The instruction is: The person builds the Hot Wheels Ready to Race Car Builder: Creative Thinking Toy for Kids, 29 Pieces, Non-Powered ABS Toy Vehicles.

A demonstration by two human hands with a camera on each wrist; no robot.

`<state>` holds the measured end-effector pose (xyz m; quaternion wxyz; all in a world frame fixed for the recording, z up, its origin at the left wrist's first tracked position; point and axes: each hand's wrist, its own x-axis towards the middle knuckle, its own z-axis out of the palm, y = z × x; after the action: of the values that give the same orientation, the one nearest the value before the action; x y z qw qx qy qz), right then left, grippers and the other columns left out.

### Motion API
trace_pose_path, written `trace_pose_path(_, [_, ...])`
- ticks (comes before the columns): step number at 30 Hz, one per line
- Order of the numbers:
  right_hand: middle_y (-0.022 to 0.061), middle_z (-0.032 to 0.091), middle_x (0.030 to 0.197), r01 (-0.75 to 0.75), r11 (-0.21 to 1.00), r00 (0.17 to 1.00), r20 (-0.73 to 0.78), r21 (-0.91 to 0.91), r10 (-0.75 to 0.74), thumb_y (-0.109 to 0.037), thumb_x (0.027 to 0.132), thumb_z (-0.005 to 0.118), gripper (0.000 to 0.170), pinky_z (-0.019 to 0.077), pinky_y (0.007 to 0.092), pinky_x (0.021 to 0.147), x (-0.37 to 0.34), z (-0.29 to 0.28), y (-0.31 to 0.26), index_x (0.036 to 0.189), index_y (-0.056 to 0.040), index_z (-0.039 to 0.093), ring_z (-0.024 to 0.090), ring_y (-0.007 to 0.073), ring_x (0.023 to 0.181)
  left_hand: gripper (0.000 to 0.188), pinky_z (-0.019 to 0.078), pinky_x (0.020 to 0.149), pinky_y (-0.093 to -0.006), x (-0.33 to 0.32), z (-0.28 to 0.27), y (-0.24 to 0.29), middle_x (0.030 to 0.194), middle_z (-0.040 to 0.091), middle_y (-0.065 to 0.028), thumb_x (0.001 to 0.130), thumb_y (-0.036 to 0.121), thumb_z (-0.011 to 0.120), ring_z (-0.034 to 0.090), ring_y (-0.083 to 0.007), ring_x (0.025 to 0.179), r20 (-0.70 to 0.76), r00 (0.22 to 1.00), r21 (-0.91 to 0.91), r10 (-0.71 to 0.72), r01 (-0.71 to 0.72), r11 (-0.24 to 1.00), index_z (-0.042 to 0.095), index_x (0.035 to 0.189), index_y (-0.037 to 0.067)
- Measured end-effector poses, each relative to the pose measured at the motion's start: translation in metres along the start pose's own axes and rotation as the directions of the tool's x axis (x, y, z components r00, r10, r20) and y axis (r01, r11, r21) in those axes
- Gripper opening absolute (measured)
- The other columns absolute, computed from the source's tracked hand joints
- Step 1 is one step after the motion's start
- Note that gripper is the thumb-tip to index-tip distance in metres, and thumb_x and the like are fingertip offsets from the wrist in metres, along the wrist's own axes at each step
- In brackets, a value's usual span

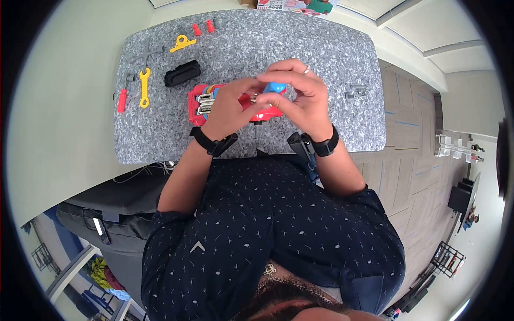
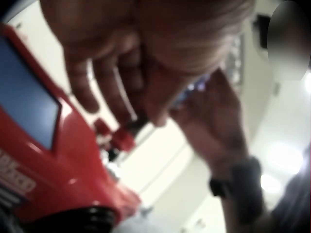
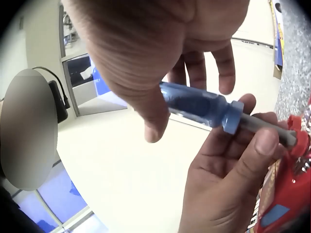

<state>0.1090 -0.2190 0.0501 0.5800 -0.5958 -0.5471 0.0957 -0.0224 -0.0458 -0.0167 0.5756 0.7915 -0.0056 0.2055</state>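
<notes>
A toy screwdriver (image 3: 194, 104) with a blue handle and grey shaft points at a red toy car (image 1: 194, 109) on the table. The handle is held by my right hand (image 1: 310, 99), thumb on one side and fingers on the other. Around the shaft's far end, the thumb and fingers of my left hand (image 1: 230, 107) close in a pinch, right by a red knob-like part (image 3: 302, 143) at the car's end. In the head view the hands cover much of the car. Blur softens the left wrist view, where the car's red body (image 2: 80, 150) fills the left side.
Left of the car lie a black plastic part (image 1: 182, 73), a yellow wrench (image 1: 144, 91), a grey cross-shaped piece (image 1: 145, 55) and a red piece (image 1: 122, 100). Farther back are a yellow bracket (image 1: 182, 43) and small red pieces (image 1: 196, 30). Grey parts (image 1: 357, 92) sit at right.
</notes>
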Motion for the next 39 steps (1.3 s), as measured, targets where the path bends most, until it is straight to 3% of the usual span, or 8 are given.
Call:
trace_pose_path(4, [0.0164,0.082,0.129,0.002,0.993,0.996,-0.086,0.120,0.009,-0.007,0.090,0.092,0.038,0.0632,0.0374,0.098,0.004,0.008,-0.002,0.127,-0.0058,0.085,0.080,0.0282,0.116,0.035,0.0600,0.092,-0.0382,-0.004,0.001,-0.010,0.114,0.080,-0.0147,0.100,0.009,0.081,0.078,-0.0262,0.104,0.039,0.996,-0.075,-0.075,0.078,0.994,0.070,0.132,-0.001])
trace_pose_path(10, [0.0162,0.081,0.138,0.004,0.980,0.999,-0.034,-0.199,-0.011,-0.006,0.093,0.088,0.041,0.0644,0.0378,0.098,0.002,-0.005,0.000,0.134,-0.0084,0.084,0.080,0.0279,0.118,0.038,0.0599,0.093,-0.0390,-0.002,0.001,-0.002,0.118,0.080,-0.0154,0.102,0.006,0.076,0.078,-0.0272,0.107,0.047,0.997,0.037,-0.060,0.058,0.998,0.069,0.139,-0.001])
trace_pose_path(16, [0.0131,0.083,0.129,-0.013,1.000,1.000,-0.002,-0.024,0.013,-0.006,0.092,0.090,0.040,0.0652,0.0382,0.095,0.001,-0.004,0.006,0.131,-0.0084,0.085,0.080,0.0272,0.117,0.047,0.0593,0.096,-0.0404,-0.007,0.001,-0.014,0.120,0.079,-0.0157,0.100,0.006,0.077,0.077,-0.0290,0.109,0.106,0.994,0.015,-0.019,0.017,1.000,0.066,0.146,0.000])
trace_pose_path(19, [0.0136,0.084,0.125,-0.051,0.973,0.996,-0.087,-0.226,0.032,-0.005,0.092,0.089,0.040,0.0654,0.0383,0.096,0.000,0.000,0.001,0.132,-0.0069,0.084,0.080,0.0275,0.117,0.042,0.0587,0.097,-0.0411,-0.004,0.007,-0.005,0.123,0.078,-0.0162,0.102,0.004,0.074,0.077,-0.0296,0.112,0.022,1.000,0.005,0.001,-0.001,1.000,0.066,0.143,0.000])
trace_pose_path(22, [0.0142,0.084,0.124,0.056,0.998,0.995,-0.082,-0.030,-0.058,-0.005,0.093,0.088,0.037,0.0656,0.0381,0.096,0.004,0.000,0.003,0.130,-0.0070,0.085,0.081,0.0274,0.115,0.038,0.0584,0.098,-0.0422,-0.005,-0.004,-0.001,0.125,0.077,-0.0165,0.104,0.003,0.071,0.076,-0.0307,0.114,0.122,0.986,0.071,-0.113,0.105,0.992,0.066,0.141,0.001])
trace_pose_path(25, [0.0138,0.084,0.125,-0.070,0.997,0.997,-0.027,-0.033,0.069,-0.004,0.095,0.086,0.034,0.0653,0.0388,0.097,-0.005,-0.006,0.006,0.129,-0.0065,0.085,0.081,0.0275,0.114,0.039,0.0583,0.098,-0.0422,-0.006,-0.003,-0.002,0.125,0.077,-0.0163,0.105,0.003,0.069,0.076,-0.0311,0.114,0.143,0.989,0.048,-0.044,0.038,0.998,0.065,0.143,0.002])
trace_pose_path(34, [0.0125,0.082,0.124,0.028,0.998,0.986,-0.162,-0.060,-0.037,-0.004,0.090,0.091,0.030,0.0633,0.0361,0.095,-0.006,0.003,0.014,0.119,-0.0064,0.085,0.080,0.0242,0.110,0.038,0.0579,0.100,-0.0411,-0.001,-0.001,0.010,0.126,0.077,-0.0183,0.106,0.002,0.067,0.076,-0.0300,0.114,0.143,0.987,0.022,-0.072,0.070,0.997,0.063,0.144,0.001])
trace_pose_path(39, [0.0117,0.079,0.122,-0.020,0.995,0.980,-0.193,0.102,0.040,-0.006,0.085,0.096,0.029,0.0628,0.0361,0.094,-0.004,0.006,0.008,0.112,-0.0063,0.084,0.078,0.0232,0.105,0.035,0.0578,0.098,-0.0406,-0.003,-0.003,-0.001,0.122,0.077,-0.0174,0.107,0.004,0.068,0.076,-0.0289,0.109,0.173,0.980,0.062,-0.099,0.089,0.994,0.064,0.142,-0.001])
